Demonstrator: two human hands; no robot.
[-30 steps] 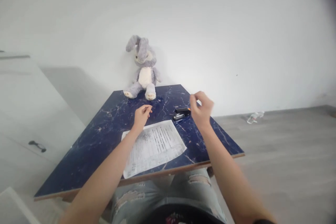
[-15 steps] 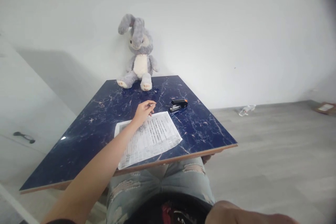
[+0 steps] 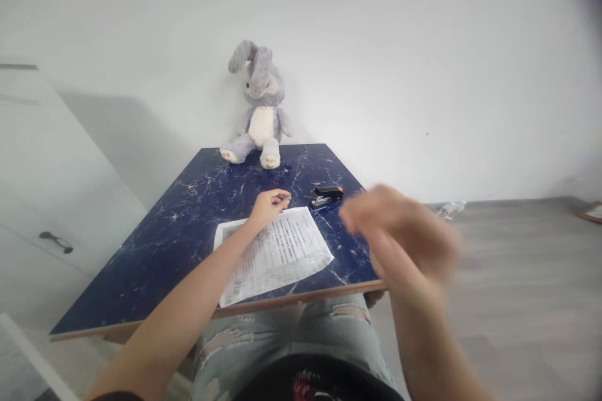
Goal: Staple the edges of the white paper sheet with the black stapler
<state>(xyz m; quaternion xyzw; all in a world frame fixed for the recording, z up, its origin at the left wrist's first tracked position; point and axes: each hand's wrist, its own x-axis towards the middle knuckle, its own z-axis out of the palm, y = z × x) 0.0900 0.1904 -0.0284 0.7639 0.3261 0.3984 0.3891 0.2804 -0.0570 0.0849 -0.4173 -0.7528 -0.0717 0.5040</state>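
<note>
A printed sheet of paper lies on the dark blue marble-patterned table, near its front edge. My left hand rests at the paper's far edge with the fingers curled together; whether it holds anything is too small to make out. A black stapler with an orange tip sits just right of that hand, beyond the paper's far right corner. My right hand hangs in the air over the table's right front corner, smeared by motion, so its fingers cannot be read.
A grey and white plush rabbit sits at the table's far edge against the white wall. A white cabinet with a dark handle stands to the left. A crumpled clear bottle lies on the grey floor at the right.
My right hand dropped out of view near my lap half a second ago and has come back up over the table's right front corner. My left hand has stayed at the paper's far edge.
</note>
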